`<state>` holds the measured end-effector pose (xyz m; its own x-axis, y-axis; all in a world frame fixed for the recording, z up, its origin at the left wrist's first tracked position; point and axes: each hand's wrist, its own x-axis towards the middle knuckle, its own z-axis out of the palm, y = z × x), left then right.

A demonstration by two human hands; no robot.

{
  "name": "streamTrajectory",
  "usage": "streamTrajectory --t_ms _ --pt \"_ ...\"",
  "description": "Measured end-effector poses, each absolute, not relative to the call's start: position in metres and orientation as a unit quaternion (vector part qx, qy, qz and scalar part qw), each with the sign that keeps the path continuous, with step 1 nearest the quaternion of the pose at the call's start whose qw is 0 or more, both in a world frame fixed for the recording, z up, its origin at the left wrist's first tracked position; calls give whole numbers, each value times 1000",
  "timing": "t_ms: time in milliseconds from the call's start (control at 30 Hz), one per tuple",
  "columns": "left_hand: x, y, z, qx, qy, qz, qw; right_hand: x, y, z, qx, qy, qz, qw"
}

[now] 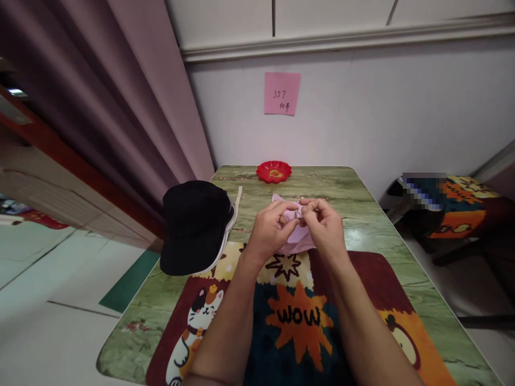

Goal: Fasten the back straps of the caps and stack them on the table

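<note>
Over the middle of the table, a soft lilac-pink fabric item (295, 245) sits under and between my two hands. Its full shape is hidden, so I cannot tell its kind. My left hand (272, 224) is closed, thumb and fingers pinching the item near a small pale, shiny piece (298, 213). Close against it, my right hand (325, 222) pinches the same spot from the other side. To the left lies a black cap (195, 225) with a white edge, and a beige strap (238, 199) sticks out beside it.
A red scalloped dish (274, 171) stands at the back of the green marbled table (338, 182). A colourful mat (362, 273) covers the near part. A pink note (282, 94) is on the wall. A curtain (161, 96) hangs at left; a patterned stool (462, 209) stands right.
</note>
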<state>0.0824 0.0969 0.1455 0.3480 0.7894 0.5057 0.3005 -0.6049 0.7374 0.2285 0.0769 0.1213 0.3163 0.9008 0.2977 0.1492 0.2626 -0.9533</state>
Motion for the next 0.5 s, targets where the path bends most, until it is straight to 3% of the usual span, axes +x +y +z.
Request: streamTrajectory --t_ms 333,500 --pt "86 96 140 748 362 430 352 228 74 126 -535 -491 316 610" --pt "85 96 140 755 361 428 342 227 74 126 -533 -479 329 615"
